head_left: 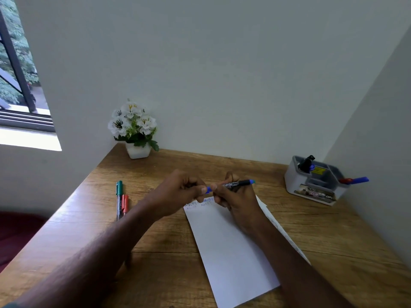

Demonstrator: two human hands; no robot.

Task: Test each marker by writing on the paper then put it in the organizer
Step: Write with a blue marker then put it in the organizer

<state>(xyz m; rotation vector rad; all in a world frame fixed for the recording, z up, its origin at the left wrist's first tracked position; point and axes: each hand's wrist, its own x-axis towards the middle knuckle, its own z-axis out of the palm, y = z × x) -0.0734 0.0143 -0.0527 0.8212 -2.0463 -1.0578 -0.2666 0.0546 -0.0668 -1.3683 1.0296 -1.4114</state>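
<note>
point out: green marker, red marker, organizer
green marker (pixel 119 188), head view: on its green cap, at the far end of the marker lying on the desk.
red marker (pixel 125 203), head view: on its red cap, beside the green one.
organizer (pixel 298 182), head view: on its grey front-left wall.

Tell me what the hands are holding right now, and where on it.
Both hold the blue marker: the right hand grips its dark barrel, the left hand pinches the blue cap at its end.
</note>
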